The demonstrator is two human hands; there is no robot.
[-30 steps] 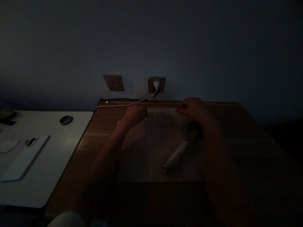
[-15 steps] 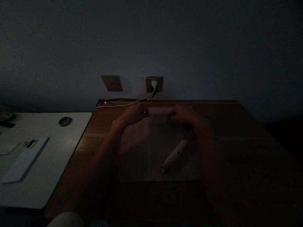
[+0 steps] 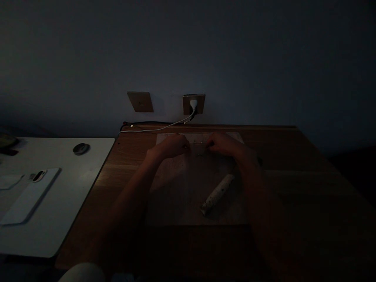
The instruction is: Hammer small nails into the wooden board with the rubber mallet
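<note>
The left hand (image 3: 174,145) and right hand (image 3: 221,143), apart, flanked bits (image 3: 201,142) on the sheet (image 3: 173,188), presumably for easy reach; any grip was unclear.

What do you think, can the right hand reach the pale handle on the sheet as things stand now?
Probably yes: the pale handle lies on the sheet, nearer the person than the right hand, with nothing visible on top. It is too dark to tell whether that hand holds something.
</note>
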